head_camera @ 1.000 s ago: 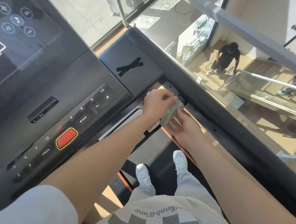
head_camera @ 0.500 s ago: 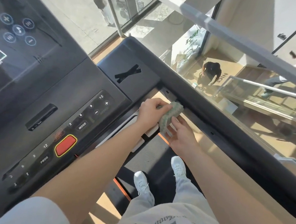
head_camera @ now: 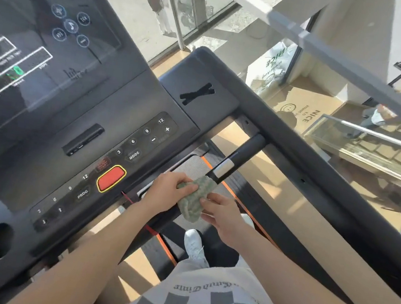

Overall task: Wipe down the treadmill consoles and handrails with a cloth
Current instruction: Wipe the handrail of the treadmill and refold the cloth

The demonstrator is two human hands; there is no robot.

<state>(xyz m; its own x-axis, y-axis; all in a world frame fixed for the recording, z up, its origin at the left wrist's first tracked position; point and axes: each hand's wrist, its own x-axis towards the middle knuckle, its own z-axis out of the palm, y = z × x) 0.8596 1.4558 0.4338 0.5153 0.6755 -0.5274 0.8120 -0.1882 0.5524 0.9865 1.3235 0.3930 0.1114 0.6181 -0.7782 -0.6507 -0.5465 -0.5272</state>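
Sunlit glazing and a lower floor with passers-by lie beyond the treadmill's black side handrail (head_camera: 320, 180), and the dark console (head_camera: 95, 115) with its red stop button (head_camera: 111, 178) fills the left of the head view. Half a second ago both hands were up at the far end of the short grip bar (head_camera: 243, 153), close to the handrail. Now they have slid down to its near end, so the black shaft and the silver sensor plate (head_camera: 223, 168) stand uncovered. The green cloth (head_camera: 194, 197) is wrapped over the bar's lower tip, just below that plate. The left hand (head_camera: 167, 193) grips the cloth with fingers curled round it. The right hand (head_camera: 225, 220) touches the cloth's lower edge with its fingertips; whether it pinches the fabric I cannot tell. By my reckoning this bar has had one full pass, while the console face and the long handrail remain to be wiped.
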